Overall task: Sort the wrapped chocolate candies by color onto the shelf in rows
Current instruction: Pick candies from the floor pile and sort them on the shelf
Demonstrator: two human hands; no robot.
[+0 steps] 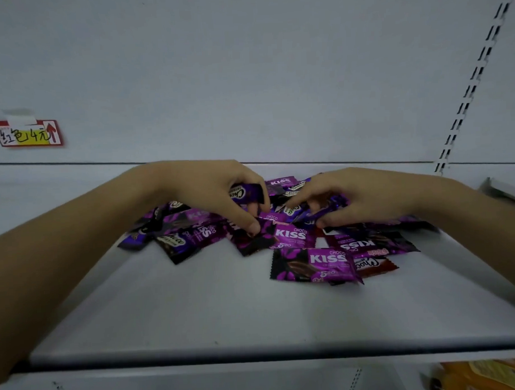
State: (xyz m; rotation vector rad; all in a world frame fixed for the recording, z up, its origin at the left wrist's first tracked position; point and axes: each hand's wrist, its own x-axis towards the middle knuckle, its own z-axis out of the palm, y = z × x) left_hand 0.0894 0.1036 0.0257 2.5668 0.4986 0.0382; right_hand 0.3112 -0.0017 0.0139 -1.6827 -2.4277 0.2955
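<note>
A heap of purple candies [295, 235] lies on the shelf [196, 302], toward its back wall, with one red-brown candy [376, 265] at the near right edge. The left hand [209, 193] has its grip curled round a lifted purple candy [248, 193] (thumb tip resting on the heap). The right hand [364, 194] reaches into the heap's right side, grip pinching a purple wrapper [324, 213]. A red price tag [26, 133] is stuck on the wall, far left.

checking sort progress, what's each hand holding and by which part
Left hand pinches a purple candy by its left end. Right hand curls round a glossy candy in the pile; which part cannot be told.
</note>
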